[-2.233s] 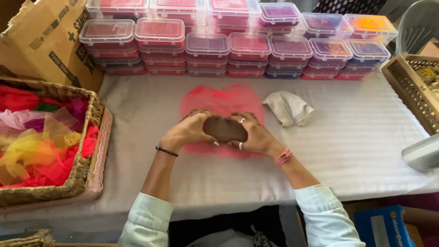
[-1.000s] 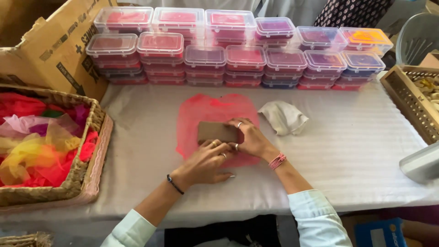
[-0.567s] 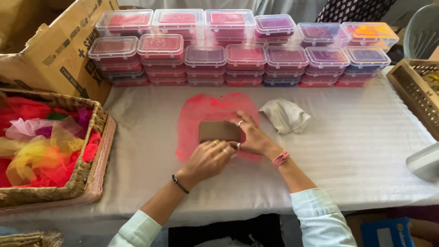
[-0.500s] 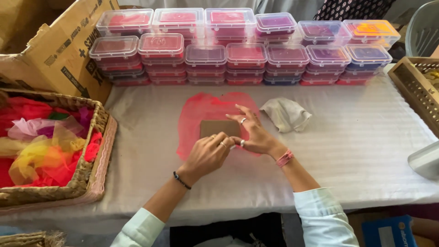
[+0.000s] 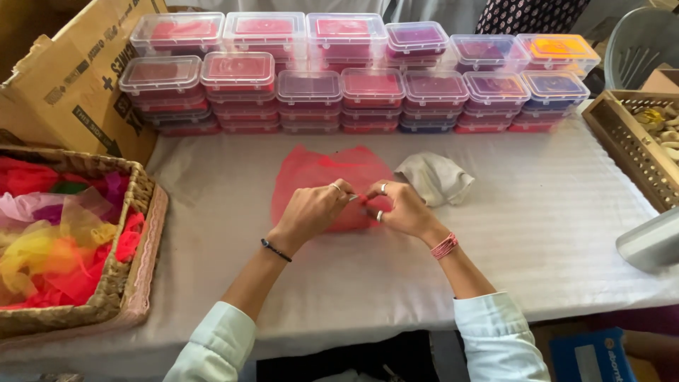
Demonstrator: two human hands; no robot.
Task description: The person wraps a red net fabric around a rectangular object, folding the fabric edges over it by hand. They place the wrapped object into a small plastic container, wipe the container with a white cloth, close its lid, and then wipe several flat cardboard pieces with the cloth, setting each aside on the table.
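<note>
Both hands meet over the middle of the desk [image 5: 552, 233]: the left hand [image 5: 315, 211] and the right hand [image 5: 402, 209] have their fingers pinched together on the near edge of a sheet of red netting [image 5: 318, 173] lying flat on the white cloth. A crumpled white cloth [image 5: 435, 177] lies just beside it to the right, stacked clear lidded boxes [image 5: 311, 88] line the far edge, and a wicker basket [image 5: 124, 247] of coloured netting sits at the left edge.

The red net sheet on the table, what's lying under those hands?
Only the red net shows, spread on the white cloth. The left hand and right hand meet over its lower edge; anything beneath them is covered.
</note>
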